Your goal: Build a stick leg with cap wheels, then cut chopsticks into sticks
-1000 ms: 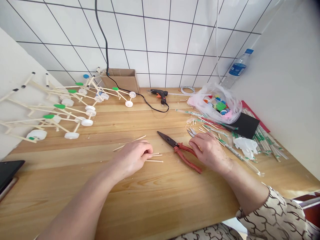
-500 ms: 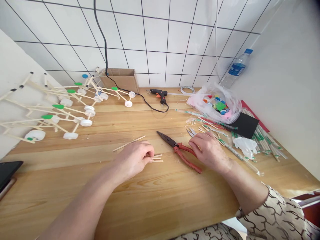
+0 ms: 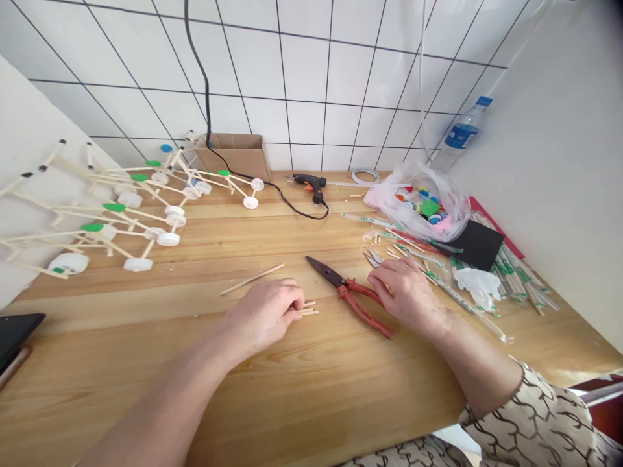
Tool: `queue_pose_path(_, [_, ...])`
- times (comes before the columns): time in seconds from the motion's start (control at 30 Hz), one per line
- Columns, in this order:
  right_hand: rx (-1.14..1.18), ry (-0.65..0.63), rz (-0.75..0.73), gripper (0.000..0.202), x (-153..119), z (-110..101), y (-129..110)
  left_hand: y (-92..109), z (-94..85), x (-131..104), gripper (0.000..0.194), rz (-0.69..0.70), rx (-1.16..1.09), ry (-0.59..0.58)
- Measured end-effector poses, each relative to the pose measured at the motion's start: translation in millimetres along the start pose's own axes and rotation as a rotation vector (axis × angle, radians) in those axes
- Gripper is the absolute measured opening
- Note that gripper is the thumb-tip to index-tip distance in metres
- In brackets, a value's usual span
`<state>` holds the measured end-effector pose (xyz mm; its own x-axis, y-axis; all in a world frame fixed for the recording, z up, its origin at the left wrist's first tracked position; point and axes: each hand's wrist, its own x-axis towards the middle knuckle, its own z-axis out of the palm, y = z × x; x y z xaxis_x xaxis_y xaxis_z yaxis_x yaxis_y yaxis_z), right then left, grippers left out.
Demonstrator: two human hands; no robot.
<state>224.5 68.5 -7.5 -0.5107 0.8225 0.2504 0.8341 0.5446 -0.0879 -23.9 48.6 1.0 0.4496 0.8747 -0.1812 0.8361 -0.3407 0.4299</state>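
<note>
The left hand (image 3: 268, 311) slanted in palm-down, thumb and fingers pinching short wooden sticks (image 3: 310, 312) at the tabletop (image 3: 311, 395). Beside red-handled long-nose pliers (image 3: 346, 284), the right hand (image 3: 411, 292) curled near 2 metal blades (image 3: 376, 257), its grip unclear.

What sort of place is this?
Probably a craft workbench: black glue gun with orange trigger, long-nosed metal pliers with red handles, pale wooden-stick models with round white wheels.

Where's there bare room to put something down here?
One bare patch lies between the left forearm and right forearm, nearer the person than the pliers; another patch between glue gun and pliers. The right is crowded with wrapped sticks and the plastic bag, the back left with wheeled stick frames.
</note>
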Motion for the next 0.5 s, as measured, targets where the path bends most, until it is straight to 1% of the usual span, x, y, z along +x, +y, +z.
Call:
queue_pose_path(0.17, [-0.002, 0.002, -0.004, 0.026, 0.6, 1.1, 0.2, -0.7, -3.3, -0.6, 0.016, -0.01, 0.026, 0.004])
queue_pose_path(0.33, [-0.005, -0.004, 0.004, 0.026, 0.3, 0.9, 0.2, -6.0, -4.3, 0.0, 0.015, -0.114, 0.048, 0.004])
queue_pose_path(0.5, [0.0, -0.016, -0.003, 0.026, 0.2, -0.1, -0.2, -8.7, -5.1, -1.7, 0.014, -0.165, 0.059, -0.003])
